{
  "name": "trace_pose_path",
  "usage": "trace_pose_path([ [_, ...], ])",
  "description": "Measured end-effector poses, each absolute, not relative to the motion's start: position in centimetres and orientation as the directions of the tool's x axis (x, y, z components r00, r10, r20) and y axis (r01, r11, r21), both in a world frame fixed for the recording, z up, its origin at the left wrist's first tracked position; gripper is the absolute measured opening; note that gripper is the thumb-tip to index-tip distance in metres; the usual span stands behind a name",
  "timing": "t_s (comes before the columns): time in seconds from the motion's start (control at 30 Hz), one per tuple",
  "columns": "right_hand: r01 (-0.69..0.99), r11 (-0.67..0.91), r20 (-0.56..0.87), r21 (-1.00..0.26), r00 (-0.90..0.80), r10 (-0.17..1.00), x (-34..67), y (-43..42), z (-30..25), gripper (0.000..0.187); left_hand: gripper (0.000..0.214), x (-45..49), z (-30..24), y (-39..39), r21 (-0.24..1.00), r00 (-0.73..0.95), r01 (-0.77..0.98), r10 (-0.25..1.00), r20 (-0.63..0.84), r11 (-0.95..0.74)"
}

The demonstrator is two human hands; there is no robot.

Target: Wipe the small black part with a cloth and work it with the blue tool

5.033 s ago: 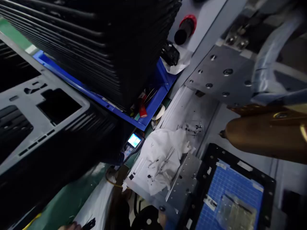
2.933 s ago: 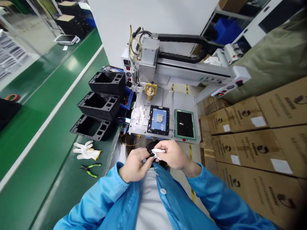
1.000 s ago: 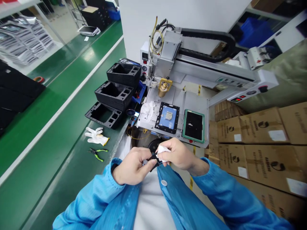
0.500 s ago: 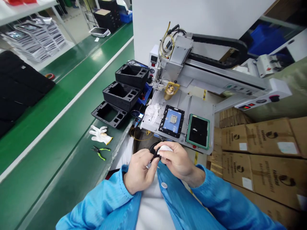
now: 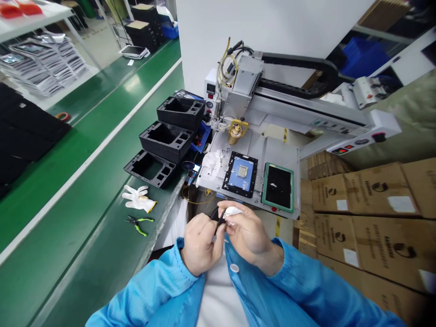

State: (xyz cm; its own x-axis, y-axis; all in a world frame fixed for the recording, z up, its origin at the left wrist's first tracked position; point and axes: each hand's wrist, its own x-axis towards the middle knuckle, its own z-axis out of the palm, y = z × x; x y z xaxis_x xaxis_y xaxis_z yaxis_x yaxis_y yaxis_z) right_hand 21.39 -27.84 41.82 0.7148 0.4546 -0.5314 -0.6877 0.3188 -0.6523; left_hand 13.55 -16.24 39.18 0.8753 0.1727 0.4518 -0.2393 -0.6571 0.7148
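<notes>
My left hand (image 5: pixel 201 243) is closed, its thumb and fingers pinching a narrow black piece (image 5: pixel 220 220) whose kind I cannot make out. In my right hand (image 5: pixel 250 231) a crumpled white cloth or tissue (image 5: pixel 233 211) is pinched, close against that black piece. Both hands are held together in front of my chest, just short of the machine's front edge. On the green bench to the left lie a white glove (image 5: pixel 139 198) and pliers with green handles (image 5: pixel 138 222).
A benchtop machine (image 5: pixel 238 86) stands ahead. Its bed carries a black frame with a blue plate (image 5: pixel 240 175) and a green-edged black panel (image 5: pixel 278 187). Black plastic frames (image 5: pixel 166 138) are stacked on the left. Cardboard boxes (image 5: pixel 368 227) stand at the right.
The view has shifted slightly. My hands stay together, with the white cloth still in the right and the black piece still in the left; the fingers have moved a little.
</notes>
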Motion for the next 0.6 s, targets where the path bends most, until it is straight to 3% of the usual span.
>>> trace_pose_path([
  [0.13, -0.586, 0.251, -0.461, -0.770, 0.784, 0.416, 21.9, -28.9, 40.7, 0.035, 0.030, 14.2, 39.9, -15.8, 0.890, 0.927, -0.111, 0.277, 0.253, -0.442],
  [0.27, -0.427, 0.271, -0.325, -0.863, 0.878, 0.350, 23.0, -30.4, 40.1, 0.023, 0.045, 14.4, 40.4, -15.0, 0.992, 0.946, 0.059, 0.324, -0.021, -0.108],
  [0.43, -0.430, 0.247, -0.280, -0.869, 0.836, 0.471, 24.7, -31.7, 41.5, 0.015, 0.048, 14.0, 40.5, -14.5, 0.995, 0.966, 0.048, 0.251, -0.068, 0.085],
  [0.6, -0.365, 0.093, -0.234, -0.926, 0.750, 0.619, 25.5, -32.5, 42.6, 0.010, 0.046, 13.7, 40.5, -14.4, 0.985, 0.977, 0.037, 0.201, -0.071, 0.170],
])
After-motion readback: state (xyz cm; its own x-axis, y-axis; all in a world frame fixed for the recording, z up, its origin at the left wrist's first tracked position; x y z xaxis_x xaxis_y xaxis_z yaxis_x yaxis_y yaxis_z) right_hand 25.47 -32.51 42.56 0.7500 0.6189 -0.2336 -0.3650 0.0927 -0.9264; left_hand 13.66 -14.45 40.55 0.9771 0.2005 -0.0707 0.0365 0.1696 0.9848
